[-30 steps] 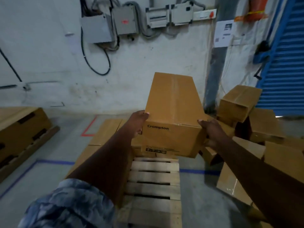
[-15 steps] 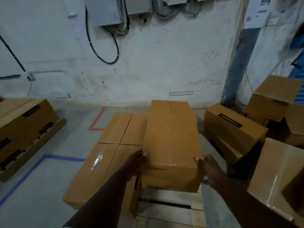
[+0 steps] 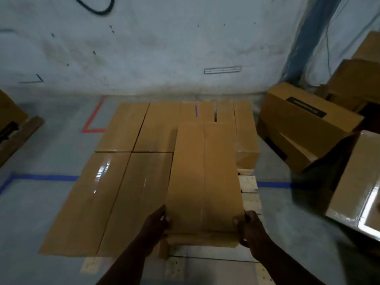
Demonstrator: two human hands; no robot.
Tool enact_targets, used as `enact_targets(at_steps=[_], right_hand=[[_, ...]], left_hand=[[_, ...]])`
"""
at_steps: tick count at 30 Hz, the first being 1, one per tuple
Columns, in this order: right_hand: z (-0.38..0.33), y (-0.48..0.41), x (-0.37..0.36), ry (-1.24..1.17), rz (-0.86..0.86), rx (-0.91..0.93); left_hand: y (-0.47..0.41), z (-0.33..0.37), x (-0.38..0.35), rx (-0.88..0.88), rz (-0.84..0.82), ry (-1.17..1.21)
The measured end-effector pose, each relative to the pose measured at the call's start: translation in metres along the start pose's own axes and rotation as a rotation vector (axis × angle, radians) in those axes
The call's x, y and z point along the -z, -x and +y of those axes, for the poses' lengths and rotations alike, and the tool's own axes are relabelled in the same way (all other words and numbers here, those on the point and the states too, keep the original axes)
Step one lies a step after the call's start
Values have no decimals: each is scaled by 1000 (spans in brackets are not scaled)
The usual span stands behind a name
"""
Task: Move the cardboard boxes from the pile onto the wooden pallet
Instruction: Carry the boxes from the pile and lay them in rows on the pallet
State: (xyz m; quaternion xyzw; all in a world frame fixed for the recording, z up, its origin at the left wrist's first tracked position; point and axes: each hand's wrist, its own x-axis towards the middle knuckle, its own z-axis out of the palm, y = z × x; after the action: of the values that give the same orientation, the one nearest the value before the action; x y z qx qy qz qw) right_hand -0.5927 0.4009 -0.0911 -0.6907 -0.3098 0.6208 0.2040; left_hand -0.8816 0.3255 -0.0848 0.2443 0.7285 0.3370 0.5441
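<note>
**Long box (image 3: 205, 177) held over the wooden pallet (image 3: 249, 183)**

Head view. We hold the long box by its near end. It lies lengthwise over the right half of the wooden pallet, with its taped top facing up. Our left hand (image 3: 156, 223) grips the near left corner, fingers bent against the edge. Our right hand (image 3: 249, 229) grips the near right corner in the same way. The far end of the long box covers part of the back row on the pallet. We cannot tell whether its underside rests on the slats or hangs clear of them.

On the left half of the pallet, four flat boxes (image 3: 88, 202) lie two by two, their sides touching. The nearer pair sits just beside the long box. A back box (image 3: 245, 140) lies at the pallet's far right corner, partly behind the long box. Bare slats show along the pallet's right edge and at its near edge below our wrists.

Right of the pallet is the pile (image 3: 298, 140) of tilted boxes. One of them carries a black label (image 3: 305, 107). A glossy-topped box (image 3: 357, 182) lies at the near end of the pile.

Beyond the pallet stands a stained wall (image 3: 164, 48). Blue tape (image 3: 45, 177) runs along the floor out from the pallet's left and right sides. Red tape (image 3: 93, 120) marks a corner off its back left. Well to the left of the pallet, at the frame's edge, a wooden base (image 3: 24, 130) carries another box.
</note>
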Motion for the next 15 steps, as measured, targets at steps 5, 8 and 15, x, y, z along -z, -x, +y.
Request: enact_targets(at_steps=[5, 8, 15], right_hand=[[57, -59, -36, -4, 59, 104], [91, -76, -49, -22, 112, 96], [154, -48, -58, -57, 151, 57]], left_hand=[[-57, -74, 9, -33, 8, 21], [-75, -114, 9, -92, -8, 10], [-61, -183, 15, -96, 15, 33]])
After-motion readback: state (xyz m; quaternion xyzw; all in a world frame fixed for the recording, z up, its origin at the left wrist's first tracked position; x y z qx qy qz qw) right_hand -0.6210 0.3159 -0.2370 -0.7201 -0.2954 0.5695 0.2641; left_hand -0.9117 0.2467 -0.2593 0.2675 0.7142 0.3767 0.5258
